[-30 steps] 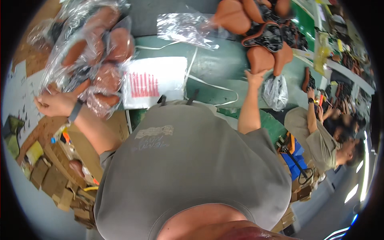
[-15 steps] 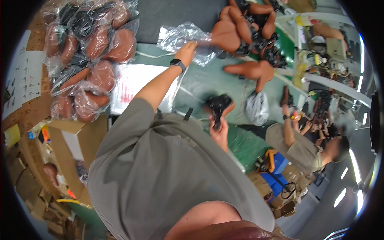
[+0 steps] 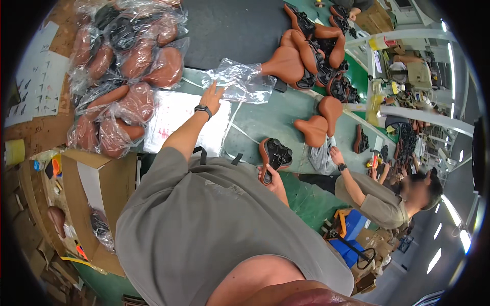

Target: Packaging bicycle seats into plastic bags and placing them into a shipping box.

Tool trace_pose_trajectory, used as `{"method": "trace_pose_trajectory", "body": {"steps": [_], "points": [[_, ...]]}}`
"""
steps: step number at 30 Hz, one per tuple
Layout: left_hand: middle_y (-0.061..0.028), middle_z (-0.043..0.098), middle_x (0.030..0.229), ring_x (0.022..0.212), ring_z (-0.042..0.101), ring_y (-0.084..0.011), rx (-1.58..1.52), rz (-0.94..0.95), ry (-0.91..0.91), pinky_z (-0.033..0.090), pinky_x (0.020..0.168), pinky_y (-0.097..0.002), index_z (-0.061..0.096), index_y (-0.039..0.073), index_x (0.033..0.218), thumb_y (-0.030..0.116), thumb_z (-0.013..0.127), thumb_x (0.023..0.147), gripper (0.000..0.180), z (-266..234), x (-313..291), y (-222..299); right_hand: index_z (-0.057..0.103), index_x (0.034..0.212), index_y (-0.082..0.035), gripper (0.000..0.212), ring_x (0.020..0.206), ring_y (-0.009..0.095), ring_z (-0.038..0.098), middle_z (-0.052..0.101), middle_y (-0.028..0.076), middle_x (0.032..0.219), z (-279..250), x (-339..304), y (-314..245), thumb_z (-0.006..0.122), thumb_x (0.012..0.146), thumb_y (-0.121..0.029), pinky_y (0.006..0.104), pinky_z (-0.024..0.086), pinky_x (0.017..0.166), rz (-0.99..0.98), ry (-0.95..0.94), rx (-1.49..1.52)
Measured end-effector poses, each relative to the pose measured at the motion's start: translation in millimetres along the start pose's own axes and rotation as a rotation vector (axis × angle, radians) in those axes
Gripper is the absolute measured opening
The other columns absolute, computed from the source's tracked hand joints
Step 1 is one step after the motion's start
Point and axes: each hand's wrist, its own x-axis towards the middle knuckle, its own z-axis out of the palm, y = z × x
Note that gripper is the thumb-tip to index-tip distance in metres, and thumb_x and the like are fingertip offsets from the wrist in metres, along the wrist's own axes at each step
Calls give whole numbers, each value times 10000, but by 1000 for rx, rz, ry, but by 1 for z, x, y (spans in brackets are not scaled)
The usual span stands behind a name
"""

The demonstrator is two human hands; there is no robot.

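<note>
One saddle (image 3: pixel 277 153) has its nose, probably the handiest hold, grasped in the fingers of the right hand (image 3: pixel 276 184), while a clear bag (image 3: pixel 242 84) lies by the extended, unclenched fingers of the left hand (image 3: pixel 211 99).

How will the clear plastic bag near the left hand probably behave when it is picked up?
The clear plastic bag is probably floppy: its film lies wrinkled and crumpled. It is likely light for its size, since the film looks thin and see-through. Its glossy highlights suggest it may feel slippery.
</note>
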Motion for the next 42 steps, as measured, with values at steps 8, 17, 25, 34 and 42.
{"method": "trace_pose_trajectory", "body": {"steps": [8, 17, 25, 34, 42], "points": [[-179, 794, 1091, 1033, 773, -318, -110, -160, -84, 605, 951, -441, 819, 36, 1015, 208, 833, 928, 194, -13, 6, 17, 704, 1222, -54, 352, 818, 244, 752, 778, 110, 1027, -16, 9, 3, 853, 994, -277, 410, 656, 673, -114, 70, -327], [-130, 783, 910, 835, 762, -339, -367, -822, 181, 591, 712, -457, 792, 79, 1080, 318, 728, 1056, 249, -111, -154, -51, 691, 1173, -83, 276, 877, 265, 739, 777, 146, 1074, -10, 34, 23, 797, 1044, -302, 427, 654, 776, -15, -99, -125], [-190, 636, 1457, 1371, 573, -423, 77, -290, 291, 461, 1158, -542, 679, 75, 1378, 131, 769, 938, 453, -163, -228, -61, 711, 1131, -55, 302, 796, 266, 746, 758, 120, 973, -10, 34, 1, 839, 1009, -300, 409, 654, 675, -80, 93, -377], [-141, 715, 1351, 1193, 704, -346, 131, 65, -385, 582, 1003, -483, 732, 110, 1325, 180, 671, 978, 360, -100, -225, -64, 684, 1144, -49, 299, 689, 248, 722, 719, 79, 866, 30, 19, 21, 873, 948, -173, 415, 617, 608, -304, 216, -588], [-24, 802, 1079, 965, 689, -111, -1021, -535, -256, 545, 827, -311, 798, 64, 1303, 268, 647, 1123, 311, -169, -183, -13, 714, 1045, -52, 242, 664, 212, 697, 718, 53, 844, 17, 22, 11, 889, 885, -100, 404, 550, 591, -484, 301, -815]]}}
